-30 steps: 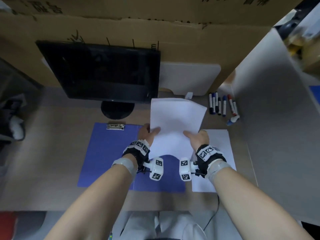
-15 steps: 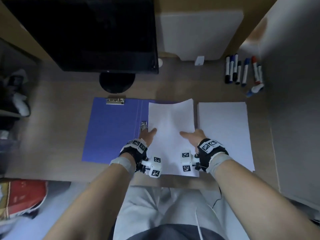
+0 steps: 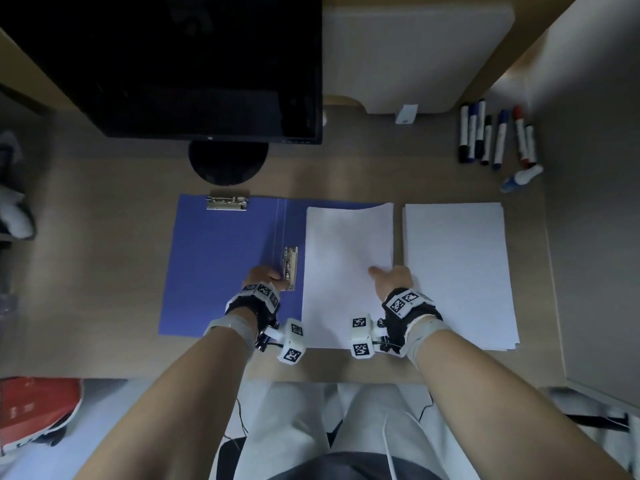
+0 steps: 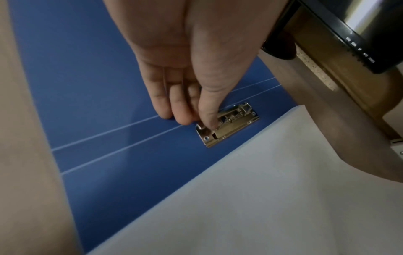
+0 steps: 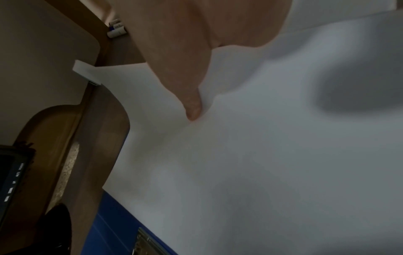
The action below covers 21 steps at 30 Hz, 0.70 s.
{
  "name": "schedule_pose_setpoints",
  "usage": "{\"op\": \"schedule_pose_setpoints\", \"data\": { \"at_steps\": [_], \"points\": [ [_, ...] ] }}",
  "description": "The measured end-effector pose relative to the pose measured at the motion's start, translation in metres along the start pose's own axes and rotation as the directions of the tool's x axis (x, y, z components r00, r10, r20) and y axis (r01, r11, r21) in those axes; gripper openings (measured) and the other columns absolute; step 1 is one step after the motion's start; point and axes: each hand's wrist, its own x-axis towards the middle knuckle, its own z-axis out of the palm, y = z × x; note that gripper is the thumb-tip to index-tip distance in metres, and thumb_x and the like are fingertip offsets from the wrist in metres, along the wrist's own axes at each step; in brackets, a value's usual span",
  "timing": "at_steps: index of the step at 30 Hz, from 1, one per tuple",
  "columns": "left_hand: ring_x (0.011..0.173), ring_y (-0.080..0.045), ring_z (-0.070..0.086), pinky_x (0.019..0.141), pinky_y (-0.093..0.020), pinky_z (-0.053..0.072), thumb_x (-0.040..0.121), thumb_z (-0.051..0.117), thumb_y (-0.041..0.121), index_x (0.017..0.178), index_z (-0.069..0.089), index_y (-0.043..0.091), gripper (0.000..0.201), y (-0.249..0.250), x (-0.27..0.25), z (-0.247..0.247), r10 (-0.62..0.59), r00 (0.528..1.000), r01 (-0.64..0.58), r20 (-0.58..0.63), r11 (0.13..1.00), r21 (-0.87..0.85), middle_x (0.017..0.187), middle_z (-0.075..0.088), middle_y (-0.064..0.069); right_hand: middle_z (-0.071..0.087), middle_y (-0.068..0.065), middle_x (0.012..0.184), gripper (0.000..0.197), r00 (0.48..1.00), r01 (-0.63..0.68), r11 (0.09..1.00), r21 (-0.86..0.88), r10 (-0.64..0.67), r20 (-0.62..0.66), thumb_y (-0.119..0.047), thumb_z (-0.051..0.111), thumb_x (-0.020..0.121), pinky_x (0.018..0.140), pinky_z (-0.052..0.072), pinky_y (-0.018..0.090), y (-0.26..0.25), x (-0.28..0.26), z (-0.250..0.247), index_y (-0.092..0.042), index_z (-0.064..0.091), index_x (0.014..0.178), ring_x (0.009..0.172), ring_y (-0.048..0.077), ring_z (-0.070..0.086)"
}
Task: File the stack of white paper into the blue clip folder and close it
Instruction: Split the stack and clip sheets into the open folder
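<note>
The blue clip folder point(image 3: 225, 265) lies open on the desk point(image 3: 104, 237). The paper stack point(image 3: 346, 271) covers its right half, left edge just beside the spine clip point(image 3: 291, 268). The left hand point(image 3: 265, 278) pinches that clip. The right hand point(image 3: 393, 278) grips the stack's right edge, thumb on top. A second pile point(image 3: 457, 271) lies just right, a narrow desk gap between.

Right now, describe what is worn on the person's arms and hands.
Both forearms are bare, no sleeves. Each wrist carries a black strap with black-and-white square markers on white tiles, above a grey band. A white marker-covered cube juts from each wrist's inner side, with thin dark cables hanging below. Hands are ungloved.
</note>
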Motion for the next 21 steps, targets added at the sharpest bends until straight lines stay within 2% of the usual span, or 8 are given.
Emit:
{"op": "schedule_pose_setpoints", "data": {
  "at_steps": [4, 7, 9, 11, 14, 16, 19, 21],
  "points": [
    [0.087, -0.026, 0.073, 0.087, -0.037, 0.058, 0.069, 0.081, 0.034, 0.067, 0.067, 0.016, 0.022, 0.003, 0.003, -0.013, 0.044, 0.997, -0.050, 0.060, 0.994, 0.101, 0.089, 0.077, -0.010, 0.062, 0.020, 0.126, 0.056, 0.999, -0.019, 1.000, -0.007, 0.019, -0.030, -0.035, 0.062, 0.090, 0.089, 0.051, 0.039, -0.006, -0.005, 0.004, 0.005, 0.052, 0.128, 0.110, 0.037, 0.062],
    [0.074, -0.021, 0.071, 0.086, -0.036, 0.059, 0.069, 0.081, 0.031, 0.083, 0.073, 0.010, 0.027, -0.003, 0.010, -0.020, 0.053, 0.981, -0.075, 0.187, 0.991, 0.113, 0.075, 0.074, -0.007, 0.065, 0.018, 0.117, 0.055, 0.998, -0.031, 0.998, -0.046, 0.028, -0.058, -0.041, 0.061, 0.089, 0.089, 0.053, 0.042, -0.010, -0.005, 0.009, 0.002, 0.057, 0.123, 0.101, 0.036, 0.063],
    [0.065, -0.020, 0.068, 0.085, -0.042, 0.059, 0.071, 0.080, 0.021, 0.093, 0.071, 0.002, 0.030, -0.010, 0.015, -0.022, 0.055, 0.965, -0.076, 0.256, 0.994, 0.073, 0.066, 0.071, -0.009, 0.063, 0.014, 0.101, 0.048, 0.996, -0.043, 0.997, -0.062, 0.038, -0.078, -0.038, 0.058, 0.089, 0.082, 0.052, 0.038, -0.014, -0.005, 0.012, 0.001, 0.060, 0.118, 0.087, 0.032, 0.060],
    [0.058, -0.020, 0.065, 0.083, -0.044, 0.060, 0.069, 0.082, 0.021, 0.094, 0.071, -0.001, 0.035, -0.013, 0.021, -0.021, 0.054, 0.967, -0.071, 0.251, 0.996, 0.059, 0.063, 0.070, -0.010, 0.055, 0.010, 0.090, 0.040, 0.996, -0.056, 0.997, -0.050, 0.052, -0.077, -0.032, 0.056, 0.091, 0.073, 0.046, 0.033, -0.018, -0.006, 0.015, 0.001, 0.060, 0.114, 0.080, 0.029, 0.053],
    [0.073, -0.025, 0.073, 0.080, -0.041, 0.061, 0.054, 0.083, 0.050, 0.085, 0.073, 0.002, 0.058, -0.015, 0.035, -0.017, 0.046, 0.979, -0.087, 0.199, 0.975, 0.205, 0.077, 0.076, -0.013, 0.052, 0.006, 0.075, 0.037, 0.994, -0.073, 0.997, -0.027, 0.070, -0.088, -0.030, 0.056, 0.091, 0.068, 0.047, 0.033, -0.022, -0.006, 0.019, 0.001, 0.060, 0.110, 0.075, 0.028, 0.054],
    [0.076, -0.026, 0.074, 0.071, -0.037, 0.061, 0.039, 0.078, 0.066, 0.080, 0.073, 0.003, 0.076, -0.021, 0.043, -0.014, -0.006, 0.988, -0.042, 0.156, 0.953, 0.300, 0.075, 0.075, -0.010, 0.057, 0.009, 0.082, 0.040, 0.993, -0.074, 0.997, -0.015, 0.072, -0.094, -0.032, 0.059, 0.090, 0.070, 0.048, 0.034, -0.021, -0.004, 0.020, 0.001, 0.059, 0.113, 0.077, 0.029, 0.055],
    [0.067, -0.024, 0.067, 0.048, -0.027, 0.045, 0.048, 0.078, 0.067, 0.059, 0.057, 0.010, 0.062, -0.020, 0.037, -0.015, -0.003, 0.995, -0.036, 0.101, 0.923, 0.384, 0.059, 0.061, -0.003, 0.065, 0.017, 0.105, 0.043, 0.993, -0.063, 0.998, -0.017, 0.061, -0.097, -0.034, 0.060, 0.090, 0.072, 0.048, 0.034, -0.019, 0.001, 0.022, 0.001, 0.059, 0.116, 0.080, 0.028, 0.054],
    [0.073, -0.026, 0.070, 0.047, -0.027, 0.041, 0.051, 0.079, 0.066, 0.054, 0.050, 0.014, 0.059, -0.015, 0.030, -0.018, 0.025, 0.995, -0.060, 0.098, 0.926, 0.373, 0.056, 0.056, -0.002, 0.064, 0.016, 0.101, 0.044, 0.992, -0.063, 0.998, -0.020, 0.060, -0.108, -0.034, 0.060, 0.090, 0.073, 0.050, 0.035, -0.019, 0.001, 0.024, 0.001, 0.059, 0.117, 0.080, 0.029, 0.055]
  ]
}}
